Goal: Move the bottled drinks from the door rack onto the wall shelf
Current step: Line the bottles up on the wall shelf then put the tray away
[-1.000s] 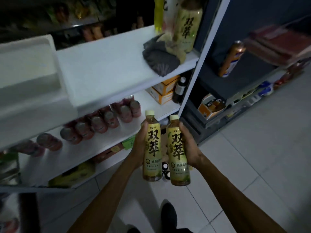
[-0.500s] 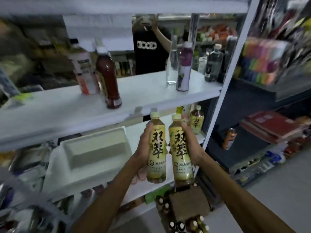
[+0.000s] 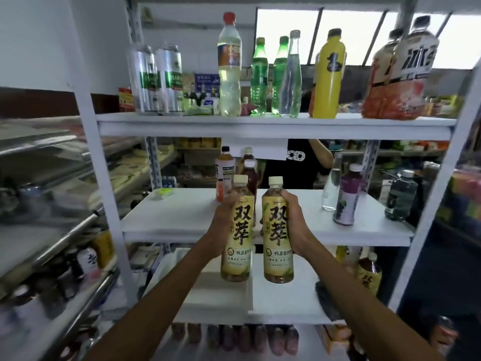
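Left tea bottle [image 3: 239,230] and right tea bottle [image 3: 277,230], both yellow-labelled with cream caps, are held upright just beside each other in the air, level with the front edge of the middle shelf [image 3: 177,220] of a white rack. The left hand [image 3: 222,225] curls its fingers round the outer side of its bottle at mid-label, and the right hand [image 3: 298,225] grips the other bottle the same way from the opposite side. Neither bottle rests on any surface. On the middle shelf stand a brown bottle [image 3: 251,175] just behind the held pair, and further right a clear bottle [image 3: 331,188], a purple bottle [image 3: 347,196] and a dark bottle [image 3: 400,196]. The top shelf [image 3: 260,126] carries two silver cans [image 3: 156,79], green bottles [image 3: 260,76] and a yellow bottle [image 3: 329,74]. A person in a black shirt [image 3: 286,168] is partly visible behind the rack.
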Available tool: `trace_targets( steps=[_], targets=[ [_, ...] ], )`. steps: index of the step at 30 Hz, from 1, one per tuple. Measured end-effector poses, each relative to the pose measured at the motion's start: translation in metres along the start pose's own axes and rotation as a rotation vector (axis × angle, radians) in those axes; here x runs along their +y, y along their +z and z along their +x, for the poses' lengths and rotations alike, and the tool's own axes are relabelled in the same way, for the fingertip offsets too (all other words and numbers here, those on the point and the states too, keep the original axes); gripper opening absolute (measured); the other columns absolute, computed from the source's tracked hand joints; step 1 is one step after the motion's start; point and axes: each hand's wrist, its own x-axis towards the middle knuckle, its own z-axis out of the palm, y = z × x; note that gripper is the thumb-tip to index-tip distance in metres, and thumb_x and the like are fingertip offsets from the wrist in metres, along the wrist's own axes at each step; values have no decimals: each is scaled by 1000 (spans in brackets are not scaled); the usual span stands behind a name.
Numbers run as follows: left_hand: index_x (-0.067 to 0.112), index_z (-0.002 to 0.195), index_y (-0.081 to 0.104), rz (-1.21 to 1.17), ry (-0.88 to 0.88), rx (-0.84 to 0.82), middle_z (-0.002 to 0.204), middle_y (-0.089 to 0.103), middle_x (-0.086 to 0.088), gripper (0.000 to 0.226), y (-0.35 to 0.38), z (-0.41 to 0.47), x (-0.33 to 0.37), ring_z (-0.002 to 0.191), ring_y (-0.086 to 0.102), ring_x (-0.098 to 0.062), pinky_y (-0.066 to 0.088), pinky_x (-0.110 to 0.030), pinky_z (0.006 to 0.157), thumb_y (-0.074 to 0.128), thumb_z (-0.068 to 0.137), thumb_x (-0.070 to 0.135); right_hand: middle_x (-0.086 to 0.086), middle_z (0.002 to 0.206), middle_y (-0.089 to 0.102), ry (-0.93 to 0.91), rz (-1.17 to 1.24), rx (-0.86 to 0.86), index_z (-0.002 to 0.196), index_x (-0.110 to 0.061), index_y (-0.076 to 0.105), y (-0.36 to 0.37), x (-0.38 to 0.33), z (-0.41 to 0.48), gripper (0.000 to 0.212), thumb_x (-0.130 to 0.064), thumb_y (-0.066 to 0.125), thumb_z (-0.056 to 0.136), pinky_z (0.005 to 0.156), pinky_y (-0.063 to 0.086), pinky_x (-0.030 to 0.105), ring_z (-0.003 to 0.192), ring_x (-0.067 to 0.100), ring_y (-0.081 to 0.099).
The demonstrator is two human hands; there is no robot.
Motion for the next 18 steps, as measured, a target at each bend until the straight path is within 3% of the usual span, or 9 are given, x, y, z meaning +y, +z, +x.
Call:
trace_targets(
  steps=[2, 9, 12, 13, 15, 18],
  targets=[
    [8, 96, 64, 25, 14, 88, 78, 63, -17, 54, -9, -9, 7, 61, 61, -26, 52, -34, 57, 53, 81, 59, 19, 74, 59, -2, -16, -53, 87, -5, 62, 9, 2, 7, 65, -66, 56, 69, 59, 50, 35, 57, 30, 56],
    [5, 101, 58, 68, 38, 358, 76, 60, -21, 74, -40, -46, 21, 60, 61, -28, 53, -34, 57, 59, 64, 69, 22, 84, 58, 43, -10, -152, 115, 1, 59, 54, 15, 25, 89, -66, 62, 58, 57, 52, 33, 61, 29, 58],
    [5, 103, 59, 9, 28, 403, 71, 60, -16, 69, -58, -61, 30, 54, 60, -25, 51, -30, 52, 61, 66, 64, 26, 101, 59, -6, -46, -208, 123, -16, 56, 84, 23, 28, 76, -70, 59, 69, 68, 53, 40, 73, 29, 61],
    [3, 108, 59, 0, 42, 424, 73, 60, -17, 71, -67, -66, 33, 53, 60, -24, 52, -29, 51, 60, 68, 63, 26, 102, 60, -28, -50, -239, 114, -25, 61, 95, 26, 29, 62, -71, 58, 72, 72, 52, 43, 77, 29, 61],
    [3, 113, 61, -10, 86, 467, 81, 58, -20, 75, -83, -78, 40, 56, 60, -26, 53, -32, 54, 61, 69, 64, 20, 87, 62, -38, -60, -290, 87, -26, 68, 118, 31, 30, 45, -67, 53, 75, 73, 48, 43, 72, 28, 59],
    [12, 103, 70, 51, 174, 518, 87, 64, -21, 63, -109, -98, 56, 66, 61, -30, 52, -39, 68, 62, 75, 67, 14, 76, 64, -19, -70, -364, 85, -16, 67, 158, 41, 35, 51, -63, 49, 78, 66, 49, 35, 65, 26, 59]
  ],
)
